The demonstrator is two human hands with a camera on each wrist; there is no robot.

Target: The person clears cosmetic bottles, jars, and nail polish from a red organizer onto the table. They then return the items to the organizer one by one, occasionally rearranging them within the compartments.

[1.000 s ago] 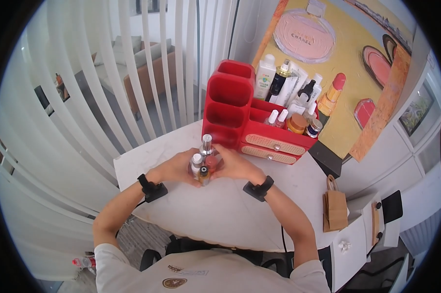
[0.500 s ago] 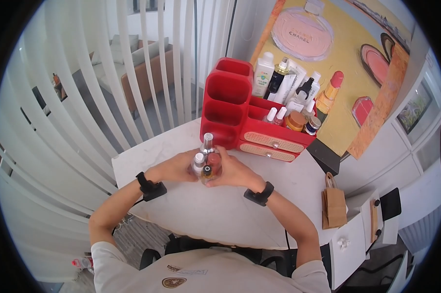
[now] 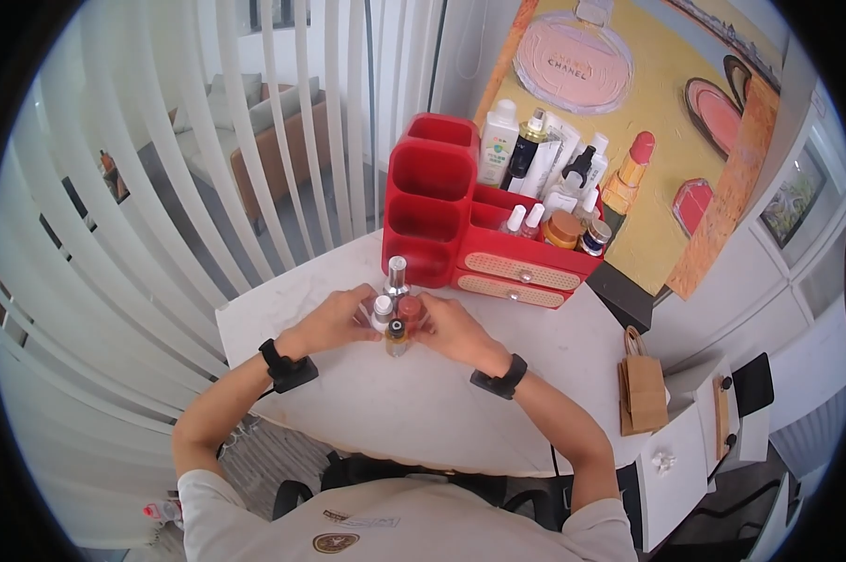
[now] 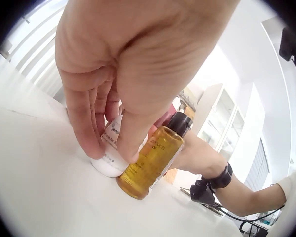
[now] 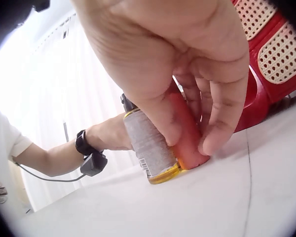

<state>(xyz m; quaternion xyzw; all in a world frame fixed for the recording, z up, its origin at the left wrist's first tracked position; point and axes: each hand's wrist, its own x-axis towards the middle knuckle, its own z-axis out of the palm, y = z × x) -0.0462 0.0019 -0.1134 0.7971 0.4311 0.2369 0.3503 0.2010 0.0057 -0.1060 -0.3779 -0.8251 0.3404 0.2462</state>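
Several small bottles stand close together on the white table (image 3: pixel 479 421). My left hand (image 3: pixel 334 320) holds the white bottle (image 4: pixel 107 162), thumb on one side and fingers on the other. My right hand (image 3: pixel 462 335) has its thumb and fingers round the coral-red bottle (image 5: pixel 189 134). Between the hands, on the near side, is an amber oil bottle (image 4: pixel 150 160) with a black cap; its base is on the tabletop. A bottle with a silver cap (image 3: pixel 397 272) rises at the back of the group, its lower part hidden.
Just behind the bottles is a red organizer (image 3: pixel 462 248) with open compartments and two woven-front drawers. Bottles, tubes and jars fill its right part. A painting (image 3: pixel 666 225) leans behind it. A brown paper bag (image 3: pixel 643 393) stands at right; slatted blinds (image 3: pixel 226 178) hang at left.
The fingers have drawn outward from the clustered bottles, mainly the left hand's, so the amber bottle shows more. The bottles stay nearly in place; the head view has shifted slightly.
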